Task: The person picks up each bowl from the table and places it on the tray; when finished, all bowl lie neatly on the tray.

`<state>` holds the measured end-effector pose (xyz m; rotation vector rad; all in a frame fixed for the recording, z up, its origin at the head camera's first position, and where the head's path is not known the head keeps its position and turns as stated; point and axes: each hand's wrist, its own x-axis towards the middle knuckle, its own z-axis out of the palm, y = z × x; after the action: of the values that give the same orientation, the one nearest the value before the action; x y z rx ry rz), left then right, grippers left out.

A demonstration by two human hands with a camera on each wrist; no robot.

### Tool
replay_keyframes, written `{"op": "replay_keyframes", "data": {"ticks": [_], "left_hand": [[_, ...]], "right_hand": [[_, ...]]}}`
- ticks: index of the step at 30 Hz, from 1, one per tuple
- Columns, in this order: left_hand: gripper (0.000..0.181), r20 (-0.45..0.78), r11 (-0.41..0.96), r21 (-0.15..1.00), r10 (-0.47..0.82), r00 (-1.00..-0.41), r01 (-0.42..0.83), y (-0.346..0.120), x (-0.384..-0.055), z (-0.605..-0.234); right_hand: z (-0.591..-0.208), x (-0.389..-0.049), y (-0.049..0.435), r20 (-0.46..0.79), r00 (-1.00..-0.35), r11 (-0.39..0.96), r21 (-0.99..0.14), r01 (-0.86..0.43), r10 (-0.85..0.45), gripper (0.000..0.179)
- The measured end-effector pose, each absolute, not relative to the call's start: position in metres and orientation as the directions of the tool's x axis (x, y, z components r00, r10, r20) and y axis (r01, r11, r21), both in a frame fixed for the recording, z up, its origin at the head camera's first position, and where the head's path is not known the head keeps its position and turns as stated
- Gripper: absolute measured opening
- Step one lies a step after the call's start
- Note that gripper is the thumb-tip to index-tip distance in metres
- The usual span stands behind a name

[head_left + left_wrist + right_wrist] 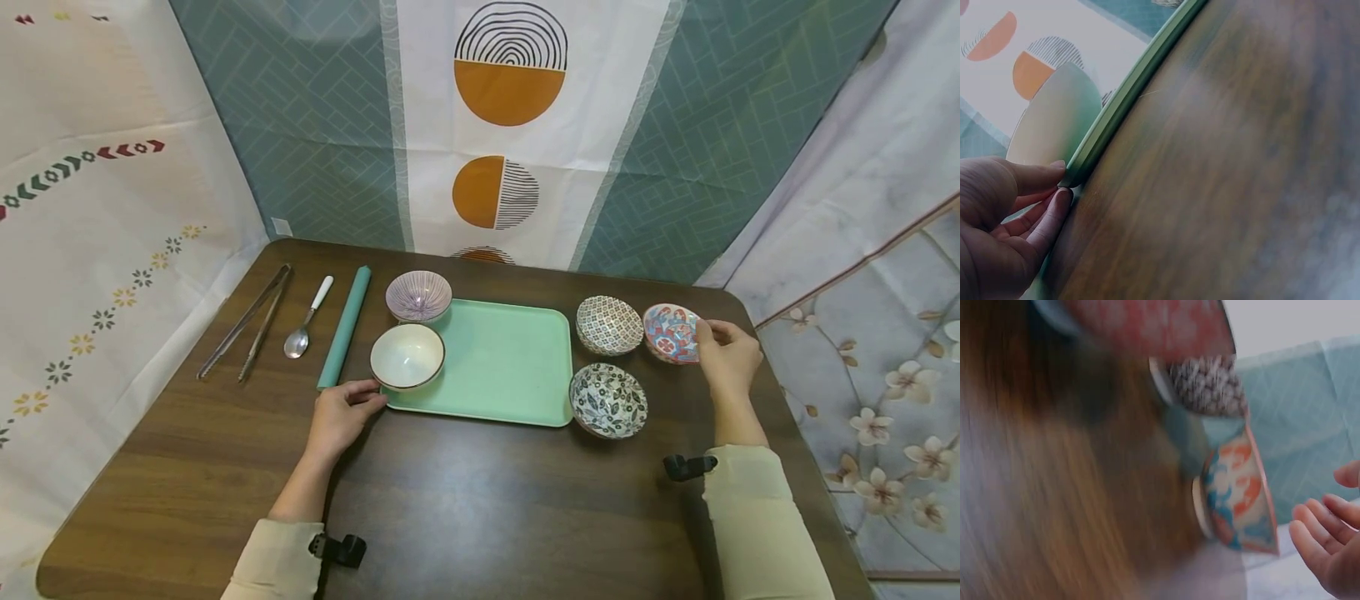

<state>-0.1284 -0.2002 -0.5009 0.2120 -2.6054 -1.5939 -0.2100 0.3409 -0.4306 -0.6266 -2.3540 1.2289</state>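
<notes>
My left hand (341, 421) pinches the near left corner of a light green tray (510, 358), thumb above and fingers below in the left wrist view. Beside that hand, a cream bowl with a dark rim (407, 357) stands on the tray's left end. Behind it is a purple striped bowl (418, 296) at the tray's edge. At the far right, my right hand (727, 362) is by the rim of a red and blue patterned bowl (671, 333). In the right wrist view its fingers (1316, 534) are loosely bent, with a gap between them and the bowl (1238, 494).
A checked bowl (609, 325) and a black-and-white floral bowl (608, 402) stand just right of the tray. To the left lie metal tongs (264, 312), a white-handled spoon (297, 342) and a teal roll (347, 327). Cloth hangs behind the table.
</notes>
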Motion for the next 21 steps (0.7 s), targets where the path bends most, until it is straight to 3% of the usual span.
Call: {"op": "replay_keyframes", "data": {"ticks": [7, 14, 21], "left_hand": [[0.029, -0.02, 0.447, 0.89, -0.16, -0.987, -0.091, -0.201, -0.128, -0.501], [0.029, -0.04, 0.44, 0.892, -0.16, -0.986, -0.107, -0.2, -0.127, -0.5], [0.029, -0.034, 0.436, 0.894, -0.159, -0.987, -0.101, -0.2, -0.128, -0.502]], "right_hand": [[-0.441, -0.211, 0.362, 0.157, -0.789, 0.553, -0.792, 0.259, 0.594, 0.039], [-0.459, -0.212, 0.374, 0.07, -0.858, 0.604, -0.739, 0.299, 0.509, 0.051], [-0.469, -0.218, 0.378, -0.05, -0.846, 0.501, -0.786, 0.361, 0.53, 0.05]]}}
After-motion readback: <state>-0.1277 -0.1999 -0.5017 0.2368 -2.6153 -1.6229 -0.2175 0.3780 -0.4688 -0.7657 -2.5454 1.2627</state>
